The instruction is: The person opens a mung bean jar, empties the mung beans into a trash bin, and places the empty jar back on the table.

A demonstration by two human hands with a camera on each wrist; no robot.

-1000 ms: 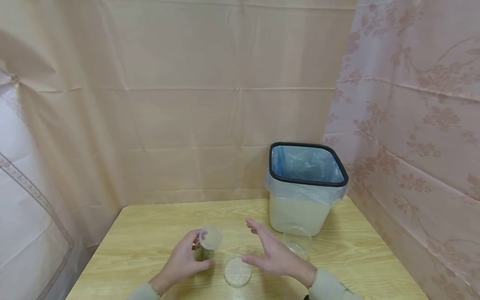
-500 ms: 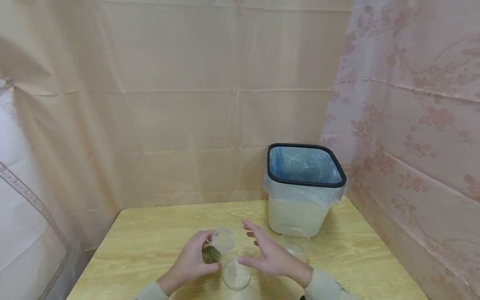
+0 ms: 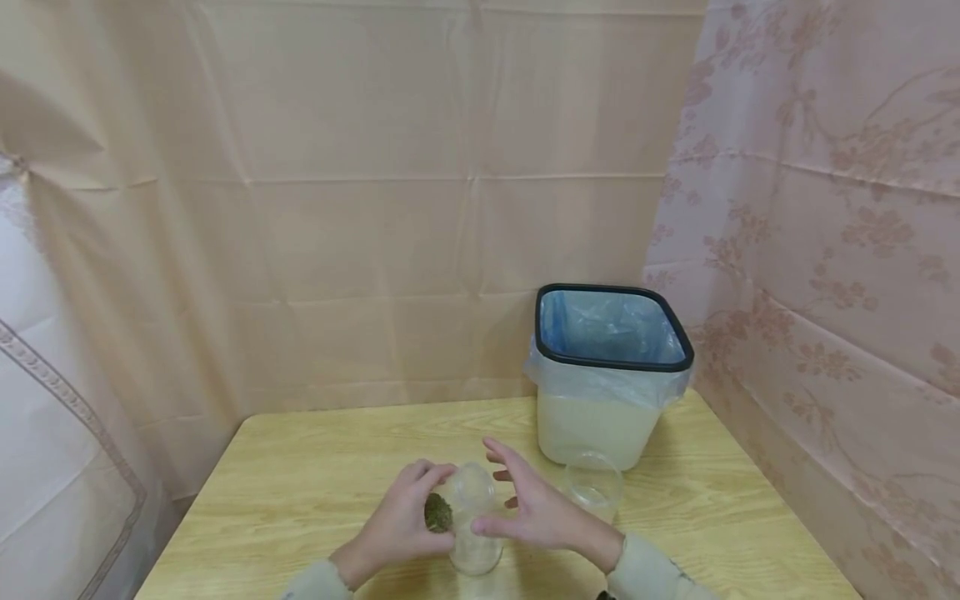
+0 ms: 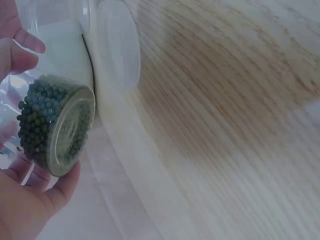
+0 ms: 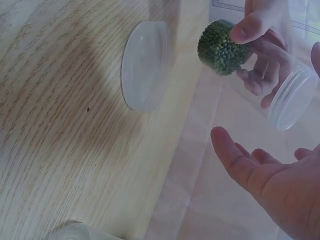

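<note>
Clear-plastic and tilted, the cylindrical jar [image 4: 72, 131] of small green beans [image 5: 220, 47] gripped by my left hand [image 3: 408, 517] has moved rightward to lower centre, bringing its rim near my right hand [image 3: 534, 510], fingers spread, holding nothing.

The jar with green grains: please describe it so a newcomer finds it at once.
Over the wooden table, find the person's left grip; it holds a tilted clear jar. Unlike the clear container in front of the bin, this one shows small green grains inside.
</note>
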